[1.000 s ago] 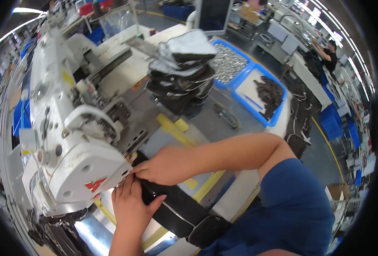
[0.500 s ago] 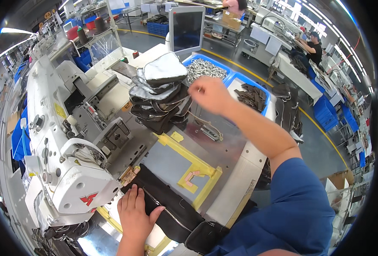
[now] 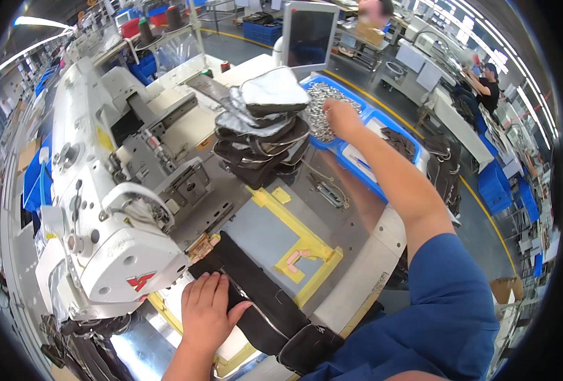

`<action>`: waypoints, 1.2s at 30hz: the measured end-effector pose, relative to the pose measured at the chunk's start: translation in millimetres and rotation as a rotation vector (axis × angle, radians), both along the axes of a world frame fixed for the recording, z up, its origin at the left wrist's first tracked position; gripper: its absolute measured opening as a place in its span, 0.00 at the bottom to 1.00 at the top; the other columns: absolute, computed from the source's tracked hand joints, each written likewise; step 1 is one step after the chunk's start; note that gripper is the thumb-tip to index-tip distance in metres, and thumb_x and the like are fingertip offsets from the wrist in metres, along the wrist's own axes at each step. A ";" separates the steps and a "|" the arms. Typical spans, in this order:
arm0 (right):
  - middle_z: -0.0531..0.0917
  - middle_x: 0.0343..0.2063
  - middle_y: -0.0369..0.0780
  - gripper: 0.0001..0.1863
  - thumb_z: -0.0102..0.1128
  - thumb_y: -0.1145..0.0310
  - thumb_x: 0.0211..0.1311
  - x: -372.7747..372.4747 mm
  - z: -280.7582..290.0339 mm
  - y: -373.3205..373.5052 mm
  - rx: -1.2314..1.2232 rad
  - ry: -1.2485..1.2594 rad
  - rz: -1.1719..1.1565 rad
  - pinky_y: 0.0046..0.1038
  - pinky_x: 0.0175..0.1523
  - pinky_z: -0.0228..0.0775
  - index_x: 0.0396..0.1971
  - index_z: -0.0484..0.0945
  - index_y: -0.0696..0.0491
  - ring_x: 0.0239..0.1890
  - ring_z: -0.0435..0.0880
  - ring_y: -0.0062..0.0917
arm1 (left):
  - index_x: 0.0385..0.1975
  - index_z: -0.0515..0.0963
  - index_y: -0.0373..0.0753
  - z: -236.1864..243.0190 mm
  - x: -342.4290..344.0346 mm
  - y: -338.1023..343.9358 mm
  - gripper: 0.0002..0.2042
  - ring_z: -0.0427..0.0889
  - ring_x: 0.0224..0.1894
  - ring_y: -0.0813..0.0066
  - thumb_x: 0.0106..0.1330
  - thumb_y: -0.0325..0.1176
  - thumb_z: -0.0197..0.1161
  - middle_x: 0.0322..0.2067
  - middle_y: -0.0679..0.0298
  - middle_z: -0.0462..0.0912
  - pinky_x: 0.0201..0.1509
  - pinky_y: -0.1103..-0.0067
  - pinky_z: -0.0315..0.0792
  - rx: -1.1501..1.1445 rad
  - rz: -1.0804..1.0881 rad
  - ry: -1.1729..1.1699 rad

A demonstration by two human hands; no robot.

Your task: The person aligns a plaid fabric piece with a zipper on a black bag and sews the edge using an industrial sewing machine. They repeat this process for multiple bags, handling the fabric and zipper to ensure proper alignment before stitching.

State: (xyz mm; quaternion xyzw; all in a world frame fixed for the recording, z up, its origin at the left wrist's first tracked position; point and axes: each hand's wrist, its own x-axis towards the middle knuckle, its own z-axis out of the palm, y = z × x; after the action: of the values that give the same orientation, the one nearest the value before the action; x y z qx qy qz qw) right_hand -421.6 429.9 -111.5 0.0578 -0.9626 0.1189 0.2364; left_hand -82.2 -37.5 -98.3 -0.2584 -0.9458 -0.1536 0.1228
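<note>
My left hand lies flat, fingers spread, on a black zippered fabric piece beside the white sewing machine's head. A metal zipper runs along the piece, and its near end is a folded black pouch part. My right hand reaches over the blue tray's small silvery metal parts, which look like zipper pulls. Its fingers are bent and pressed together at the parts; what they hold, if anything, is hidden. To its left rises a stack of black zippered pouches with a silvery lining on top.
A second blue tray holds dark fabric strips. Yellow tape frames a grey plate on the worktable. Near the stack lie small thread snips. A monitor stands behind, and a seated person works far right.
My right hand has moved from beside the pouch stack over to the tray of metal parts. My left hand stays on the zippered piece. The whole view has shifted slightly.
</note>
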 end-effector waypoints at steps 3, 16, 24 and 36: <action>0.89 0.39 0.50 0.07 0.63 0.75 0.67 21.0 41.1 -7.9 -0.111 0.339 -0.009 0.43 0.50 0.80 0.43 0.85 0.54 0.43 0.89 0.48 | 0.53 0.83 0.32 6.5 2.7 3.3 0.33 0.82 0.58 0.46 0.58 0.55 0.76 0.57 0.49 0.84 0.63 0.56 0.74 0.004 -0.016 -0.012; 0.87 0.40 0.42 0.06 0.61 0.74 0.68 187.3 49.6 -264.3 -0.152 -0.496 1.244 0.39 0.49 0.81 0.41 0.84 0.54 0.44 0.87 0.42 | 0.63 0.77 0.32 4.1 1.3 -3.3 0.42 0.79 0.65 0.44 0.56 0.60 0.76 0.61 0.44 0.79 0.69 0.58 0.72 0.068 0.047 -0.092; 0.87 0.41 0.43 0.10 0.61 0.75 0.64 187.7 18.7 -274.4 -0.157 -0.424 1.279 0.41 0.51 0.81 0.43 0.85 0.55 0.43 0.87 0.43 | 0.64 0.77 0.32 -0.7 0.7 -3.6 0.45 0.78 0.62 0.43 0.54 0.64 0.75 0.61 0.46 0.78 0.68 0.57 0.70 0.090 0.121 -0.116; 0.82 0.28 0.40 0.09 0.68 0.63 0.63 184.8 12.5 -278.8 -0.037 -0.217 1.193 0.39 0.40 0.81 0.31 0.84 0.54 0.32 0.86 0.39 | 0.65 0.78 0.31 0.9 5.8 2.6 0.50 0.71 0.57 0.53 0.50 0.70 0.71 0.62 0.54 0.75 0.65 0.60 0.65 -0.034 0.162 -0.131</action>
State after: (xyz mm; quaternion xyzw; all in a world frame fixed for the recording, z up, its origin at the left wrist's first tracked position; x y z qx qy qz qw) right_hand -236.7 151.1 -98.9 0.5708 -0.7806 0.2527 0.0305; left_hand -76.4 -34.9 -97.5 -0.1726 -0.9721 -0.1436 0.0681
